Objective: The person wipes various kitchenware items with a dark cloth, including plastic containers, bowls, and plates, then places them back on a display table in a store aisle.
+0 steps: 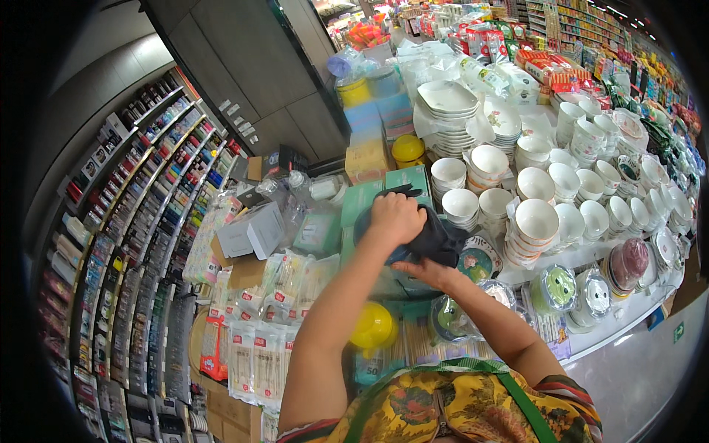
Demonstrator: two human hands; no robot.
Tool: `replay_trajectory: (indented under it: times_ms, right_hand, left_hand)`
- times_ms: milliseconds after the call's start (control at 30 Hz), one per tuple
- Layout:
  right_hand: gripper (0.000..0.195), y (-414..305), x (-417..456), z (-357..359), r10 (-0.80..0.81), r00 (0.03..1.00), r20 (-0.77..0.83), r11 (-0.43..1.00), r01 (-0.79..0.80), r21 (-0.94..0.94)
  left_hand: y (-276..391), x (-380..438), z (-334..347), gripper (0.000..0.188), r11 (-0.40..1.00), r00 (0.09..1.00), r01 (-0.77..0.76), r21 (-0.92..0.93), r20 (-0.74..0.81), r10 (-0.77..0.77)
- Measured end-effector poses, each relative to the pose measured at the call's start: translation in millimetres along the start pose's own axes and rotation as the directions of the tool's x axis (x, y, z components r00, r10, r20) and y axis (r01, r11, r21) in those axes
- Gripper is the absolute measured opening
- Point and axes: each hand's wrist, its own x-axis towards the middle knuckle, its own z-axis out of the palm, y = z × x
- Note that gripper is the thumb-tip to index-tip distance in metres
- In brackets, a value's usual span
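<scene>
My left hand [396, 216] grips a bunched black cloth [443, 238], fingers curled down into it. Beneath that hand a dark bluish round container [363, 224] shows partly; the hand and cloth hide the rest. My right hand [429, 272] is at the cloth's lower side, its thumb stretched left along the container's near edge. Its other fingers are hidden under the cloth. Green boxes [360, 196] stand just behind the container. To the right of the cloth lies a green patterned plate [477, 261], and a yellow round-topped container [374, 325] sits below my left forearm.
Stacked white bowls [536, 219] and square plates [447, 99] crowd the right. Packaged chopsticks [255, 354] and a white box [252, 230] are at left, before shelves of bottles and cups [138, 221]. Plastic-wrapped green bowls [554, 288] line the white table edge [604, 335].
</scene>
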Motion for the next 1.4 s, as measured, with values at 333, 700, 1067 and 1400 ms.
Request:
replay_trajectory:
  times_ms: [333,700,1067,1400]
  right_hand:
    - [0.084,-31.4,-1.1,-23.1,0.205,0.979,-0.004,0.966,-0.203,-0.158]
    - [0.089,-20.3,-9.5,-7.8,0.122,0.988,-0.095,0.965,-0.141,-0.222]
    - [0.075,-1.6,-3.5,-12.2,0.057,0.998,-0.023,0.985,-0.060,-0.160]
    - [0.067,-4.0,-3.7,0.4,0.082,0.992,-0.096,0.960,-0.105,-0.259]
  left_hand:
    - [-101.3,22.8,10.6,0.044,0.556,0.897,0.360,-0.749,0.441,0.014]
    - [-71.3,-68.6,18.5,0.043,0.519,0.960,0.006,-0.855,-0.139,-0.241]
    - [13.3,-70.7,-15.9,0.046,0.980,0.932,-0.108,-0.170,-0.360,0.040]
    - [6.4,-60.3,22.7,0.040,0.998,0.824,0.058,-0.036,-0.563,-0.068]
